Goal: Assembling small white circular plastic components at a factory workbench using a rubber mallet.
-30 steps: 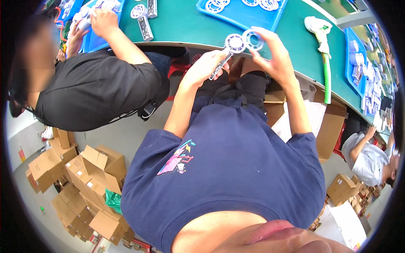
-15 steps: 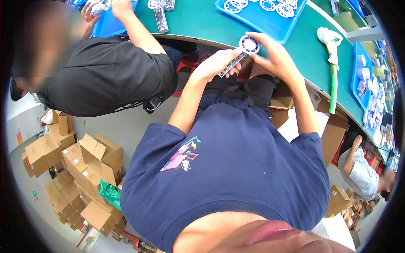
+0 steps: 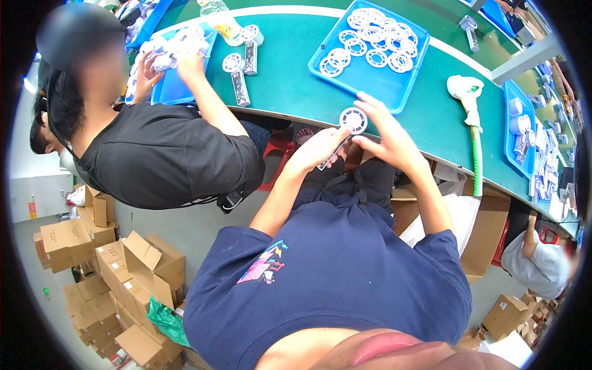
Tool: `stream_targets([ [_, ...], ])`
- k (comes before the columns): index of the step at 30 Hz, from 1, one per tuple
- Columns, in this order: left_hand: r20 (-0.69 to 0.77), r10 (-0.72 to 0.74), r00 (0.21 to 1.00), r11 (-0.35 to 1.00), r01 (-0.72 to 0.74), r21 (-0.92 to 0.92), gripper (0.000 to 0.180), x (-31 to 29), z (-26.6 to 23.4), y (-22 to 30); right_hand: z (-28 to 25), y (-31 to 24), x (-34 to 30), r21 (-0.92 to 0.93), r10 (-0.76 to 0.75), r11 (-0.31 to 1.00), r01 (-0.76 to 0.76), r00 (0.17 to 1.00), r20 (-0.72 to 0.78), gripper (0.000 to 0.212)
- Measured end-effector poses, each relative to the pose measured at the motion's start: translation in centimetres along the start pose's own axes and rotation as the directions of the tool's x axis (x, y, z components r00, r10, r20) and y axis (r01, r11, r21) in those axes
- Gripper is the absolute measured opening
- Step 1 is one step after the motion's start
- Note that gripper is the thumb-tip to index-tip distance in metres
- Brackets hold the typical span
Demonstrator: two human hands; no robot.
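Note:
My left hand [image 3: 314, 153] is closed around the handle of a small handheld fan [image 3: 353, 121], held at the table's near edge. Its round white head, with a spoked ring, points up and away; the narrow handle shows a dark, patterned side below my fingers. To its right, my right hand [image 3: 390, 137] is open, thumb and fingers spread beside the head. Whether the thumb touches the rim I cannot tell. Just beyond my hands, a blue tray [image 3: 404, 92] holds several white spoked rings [image 3: 376, 58].
Two similar fans [image 3: 239, 86] lie left on the green table [image 3: 283, 92], near a clear bottle [image 3: 221, 23]. A co-worker in black [image 3: 166, 148] handles white parts over another tray. Right lies a green-handled tool with a wrapped head [image 3: 476, 154]. Cardboard boxes [image 3: 148, 265] are stacked behind.
The view has shifted, showing more of the table and tray. My right fingers have spread away from the fan's head, while my left hand keeps its hold on the handle.

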State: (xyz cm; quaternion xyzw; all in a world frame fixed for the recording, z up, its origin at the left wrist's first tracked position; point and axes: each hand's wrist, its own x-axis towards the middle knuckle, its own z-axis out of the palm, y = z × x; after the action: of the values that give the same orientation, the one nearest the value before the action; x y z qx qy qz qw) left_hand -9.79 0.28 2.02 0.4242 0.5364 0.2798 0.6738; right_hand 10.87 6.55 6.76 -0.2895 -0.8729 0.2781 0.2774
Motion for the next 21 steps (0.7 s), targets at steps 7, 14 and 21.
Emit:
stream_targets([
  [7,-0.041,-0.006,0.999,0.999,0.004,-0.045,0.044,-0.3,0.5,-0.2,-11.2,13.2,-6.4,-0.403,0.187,0.492,-0.771,0.546,-0.817,0.050],
  [14,-0.044,0.012,0.999,0.999,-0.014,-0.048,0.043,-0.5,0.4,0.0,-11.2,14.4,-9.1,-0.297,0.598,0.382,-0.875,0.479,-0.642,0.044],
  [21,-0.017,0.046,0.999,0.999,-0.046,-0.023,0.050,0.2,0.9,-1.2,-4.1,1.4,-8.0,0.332,0.656,0.755,-0.566,0.656,-0.373,0.050],
])
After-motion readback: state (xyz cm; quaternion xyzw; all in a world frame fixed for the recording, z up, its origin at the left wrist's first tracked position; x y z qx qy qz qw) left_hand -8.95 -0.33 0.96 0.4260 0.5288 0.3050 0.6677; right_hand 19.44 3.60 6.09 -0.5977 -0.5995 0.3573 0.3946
